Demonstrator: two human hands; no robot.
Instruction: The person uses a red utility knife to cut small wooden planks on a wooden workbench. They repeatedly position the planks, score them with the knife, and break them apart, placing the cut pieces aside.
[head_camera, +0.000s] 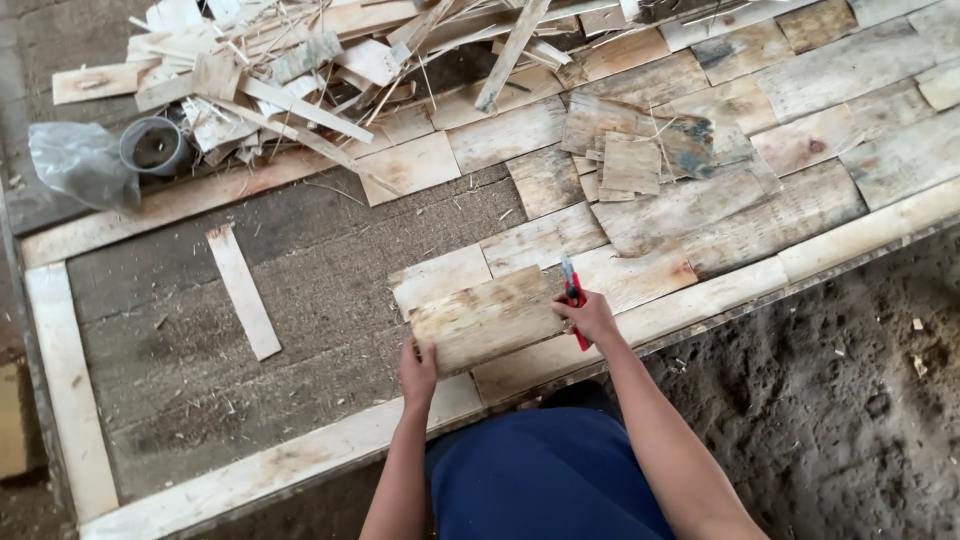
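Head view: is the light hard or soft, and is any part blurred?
Head view: soft, even light with no hard shadows or glare; the left hand, right hand and wood piece look fairly sharp; the scrap pile is slightly softer.

Scrap wood pile (330, 60); grey can (155, 146); plastic bag (80, 162).
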